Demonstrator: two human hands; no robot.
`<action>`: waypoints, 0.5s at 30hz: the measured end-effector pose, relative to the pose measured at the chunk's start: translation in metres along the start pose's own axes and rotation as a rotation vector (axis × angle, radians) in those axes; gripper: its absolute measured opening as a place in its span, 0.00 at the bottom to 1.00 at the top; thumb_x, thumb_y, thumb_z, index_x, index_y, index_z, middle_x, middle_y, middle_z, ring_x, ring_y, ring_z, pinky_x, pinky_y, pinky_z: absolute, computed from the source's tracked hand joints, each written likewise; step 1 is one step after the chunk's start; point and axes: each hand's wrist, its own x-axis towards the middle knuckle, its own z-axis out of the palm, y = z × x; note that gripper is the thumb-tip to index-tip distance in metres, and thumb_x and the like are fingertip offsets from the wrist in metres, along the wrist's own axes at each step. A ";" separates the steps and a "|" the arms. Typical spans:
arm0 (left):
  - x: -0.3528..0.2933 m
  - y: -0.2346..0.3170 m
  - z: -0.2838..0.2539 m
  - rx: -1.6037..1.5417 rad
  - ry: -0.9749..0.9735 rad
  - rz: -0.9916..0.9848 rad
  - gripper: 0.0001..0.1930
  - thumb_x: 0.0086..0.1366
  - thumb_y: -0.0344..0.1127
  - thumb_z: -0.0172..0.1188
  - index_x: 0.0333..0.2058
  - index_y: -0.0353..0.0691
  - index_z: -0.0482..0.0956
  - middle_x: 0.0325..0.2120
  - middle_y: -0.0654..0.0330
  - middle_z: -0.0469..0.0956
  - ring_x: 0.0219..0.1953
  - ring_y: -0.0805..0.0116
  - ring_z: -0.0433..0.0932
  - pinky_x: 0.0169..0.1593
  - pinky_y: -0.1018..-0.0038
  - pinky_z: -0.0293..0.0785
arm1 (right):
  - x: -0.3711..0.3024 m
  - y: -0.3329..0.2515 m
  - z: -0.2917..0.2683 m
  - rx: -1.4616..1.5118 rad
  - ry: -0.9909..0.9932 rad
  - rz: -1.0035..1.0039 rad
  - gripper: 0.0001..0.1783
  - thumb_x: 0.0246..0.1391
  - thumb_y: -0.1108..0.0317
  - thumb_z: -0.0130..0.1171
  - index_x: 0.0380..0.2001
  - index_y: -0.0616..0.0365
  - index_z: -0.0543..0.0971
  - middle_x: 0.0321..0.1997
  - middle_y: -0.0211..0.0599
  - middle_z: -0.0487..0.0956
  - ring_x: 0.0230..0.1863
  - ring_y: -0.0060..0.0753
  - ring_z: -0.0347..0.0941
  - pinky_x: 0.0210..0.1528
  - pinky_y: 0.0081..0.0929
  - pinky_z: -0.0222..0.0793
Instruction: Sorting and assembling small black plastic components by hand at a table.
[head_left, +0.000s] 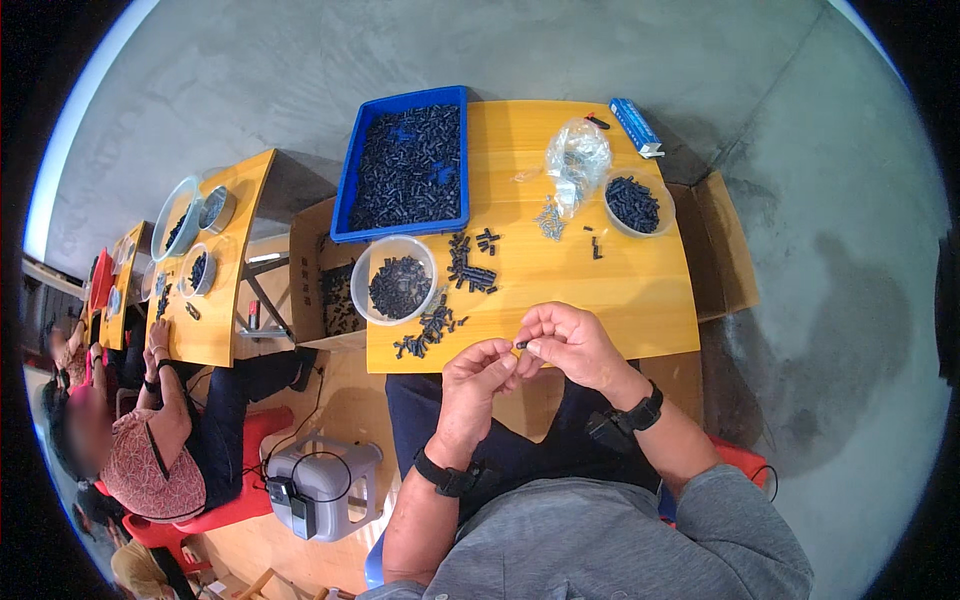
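Observation:
Just past the near edge of the yellow table, my two hands meet at the fingertips. A small dark cylindrical part (521, 345) shows between them, mostly covered by the fingers. My right hand (572, 348) pinches it between thumb and forefinger. With curled fingers, my left hand (474, 390) closes on its other side. Nearest on the table lies a loose pile of small black parts (436, 325). More black cylinders (472, 272) lie in a cluster behind it. Next to them stands a clear round tub (372, 310) with black pieces in it.
A blue tray (465, 160) full of black parts overhangs the table's far left. Toward the right are a clear plastic bag (578, 165), small metal pieces (550, 220), a tub of dark parts (612, 222) and a blue box (634, 127). Cardboard boxes (735, 240) flank the table; another person (160, 450) sits left.

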 end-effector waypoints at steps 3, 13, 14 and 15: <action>0.001 0.003 -0.001 0.011 -0.040 -0.028 0.06 0.61 0.27 0.57 0.36 0.35 0.77 0.26 0.64 0.78 0.23 0.79 0.72 0.28 0.83 0.66 | -0.002 -0.004 0.001 -0.018 0.023 -0.002 0.12 0.56 0.81 0.47 0.44 0.66 0.68 0.38 0.41 0.75 0.33 0.27 0.78 0.34 0.22 0.76; 0.003 -0.011 0.015 -0.086 0.185 -0.042 0.08 0.63 0.28 0.55 0.39 0.30 0.77 0.28 0.62 0.77 0.25 0.76 0.72 0.30 0.82 0.67 | -0.002 0.015 0.017 -0.456 0.200 -0.200 0.05 0.53 0.80 0.52 0.34 0.65 0.74 0.29 0.40 0.78 0.29 0.27 0.77 0.31 0.23 0.72; 0.005 -0.013 0.017 -0.106 0.224 -0.052 0.09 0.64 0.27 0.54 0.40 0.30 0.77 0.29 0.61 0.77 0.26 0.76 0.72 0.31 0.82 0.67 | -0.002 0.014 0.018 -0.533 0.229 -0.266 0.05 0.50 0.80 0.54 0.33 0.65 0.74 0.28 0.44 0.77 0.28 0.38 0.76 0.31 0.29 0.71; 0.005 -0.014 0.017 -0.106 0.220 -0.051 0.09 0.64 0.27 0.54 0.40 0.30 0.77 0.29 0.61 0.77 0.26 0.76 0.72 0.31 0.82 0.67 | -0.001 0.013 0.017 -0.535 0.231 -0.268 0.05 0.50 0.80 0.54 0.33 0.65 0.74 0.28 0.44 0.77 0.28 0.38 0.76 0.31 0.29 0.71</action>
